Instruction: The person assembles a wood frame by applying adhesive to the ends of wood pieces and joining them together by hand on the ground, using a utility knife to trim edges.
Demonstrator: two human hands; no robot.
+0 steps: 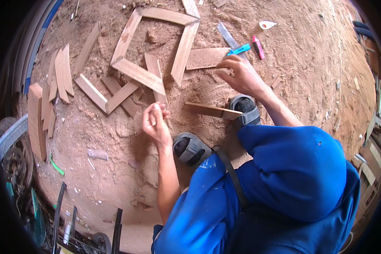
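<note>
My right hand [243,76] is open, fingers apart and bent downward, over the right end of a flat wooden board [205,58]. Just beyond its fingers, a bright blue marker-like piece [239,49] lies across a grey metal strip [227,34]. My left hand [155,122] hovers with curled fingers and thumb drawn in; nothing shows in it. Beyond it, the tip of a narrow wooden strip [153,67] reaches toward its fingers. Between my feet and the boards, a wooden slat [205,109] rests with its right end against my right sandal [244,111].
Wooden strips form a four-sided frame [167,16] on the sandy ground. More strips [63,74] lie at left beside a thick plank [36,120]. A pink marker [258,47] and a white teardrop-shaped item [266,25] lie at upper right. Dark scrap and wheels [19,163] crowd the lower left.
</note>
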